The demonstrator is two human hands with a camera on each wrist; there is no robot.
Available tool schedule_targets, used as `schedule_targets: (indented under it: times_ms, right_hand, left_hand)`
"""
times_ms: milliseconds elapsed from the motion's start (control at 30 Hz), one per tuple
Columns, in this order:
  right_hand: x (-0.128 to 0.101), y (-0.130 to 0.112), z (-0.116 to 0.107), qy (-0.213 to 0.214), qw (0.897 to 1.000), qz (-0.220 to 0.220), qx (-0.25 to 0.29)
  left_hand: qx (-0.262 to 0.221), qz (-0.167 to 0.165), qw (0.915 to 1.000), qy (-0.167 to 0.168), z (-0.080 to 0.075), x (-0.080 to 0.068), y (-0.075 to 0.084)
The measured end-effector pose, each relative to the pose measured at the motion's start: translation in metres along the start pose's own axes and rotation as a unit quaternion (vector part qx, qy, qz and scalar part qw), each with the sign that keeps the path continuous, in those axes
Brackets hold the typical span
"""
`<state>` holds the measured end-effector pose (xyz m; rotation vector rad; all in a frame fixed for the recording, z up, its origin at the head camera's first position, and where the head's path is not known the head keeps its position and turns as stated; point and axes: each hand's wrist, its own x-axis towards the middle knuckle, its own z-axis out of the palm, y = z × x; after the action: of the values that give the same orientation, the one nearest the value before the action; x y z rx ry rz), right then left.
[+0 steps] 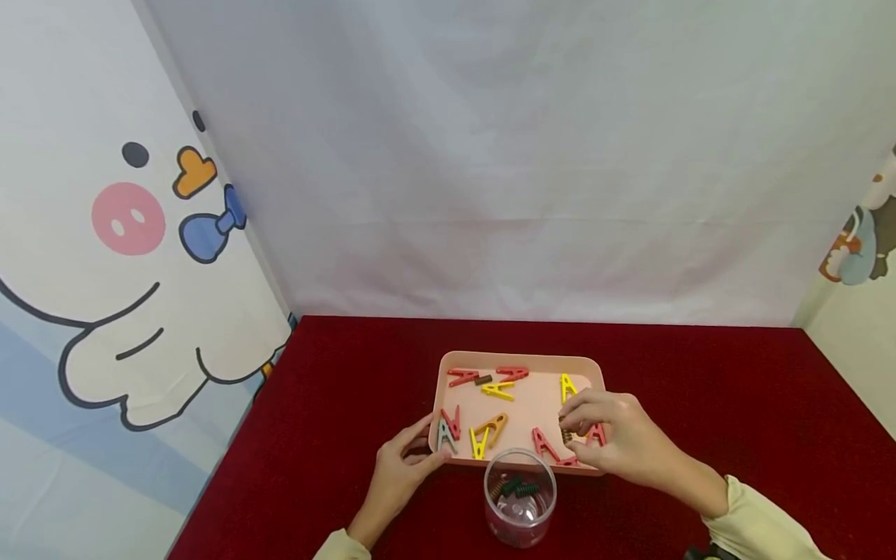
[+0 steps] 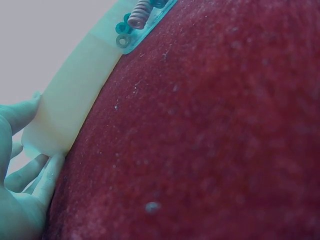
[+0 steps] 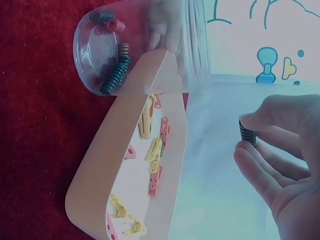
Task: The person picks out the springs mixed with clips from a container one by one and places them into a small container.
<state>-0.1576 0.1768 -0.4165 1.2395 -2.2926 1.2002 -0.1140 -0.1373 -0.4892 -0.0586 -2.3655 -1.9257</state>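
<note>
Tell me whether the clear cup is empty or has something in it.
Not empty: the clear cup stands upright with a few coil springs at its bottom, far from full.

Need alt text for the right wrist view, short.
A right hand pinches a small dark coil spring between thumb and fingers, above a pink tray holding red and yellow clothespin pieces. Beside the tray, on red cloth, stands a clear cup containing several springs.
</note>
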Motion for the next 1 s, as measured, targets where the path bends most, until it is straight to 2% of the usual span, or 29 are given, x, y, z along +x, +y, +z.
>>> schedule_targets:
  times_ms: [433, 1000]
  right_hand:
    - [0.0, -0.003, 0.007, -0.008, 1.0, -0.005, 0.012]
    - [0.006, -0.023, 0.014, -0.016, 0.999, -0.028, 0.041]
  left_hand:
    - [0.005, 0.006, 1.0, 0.002, 0.0, 0.0, -0.001]
    - [0.003, 0.012, 0.9999, -0.003, -0.001, -0.001, -0.001]
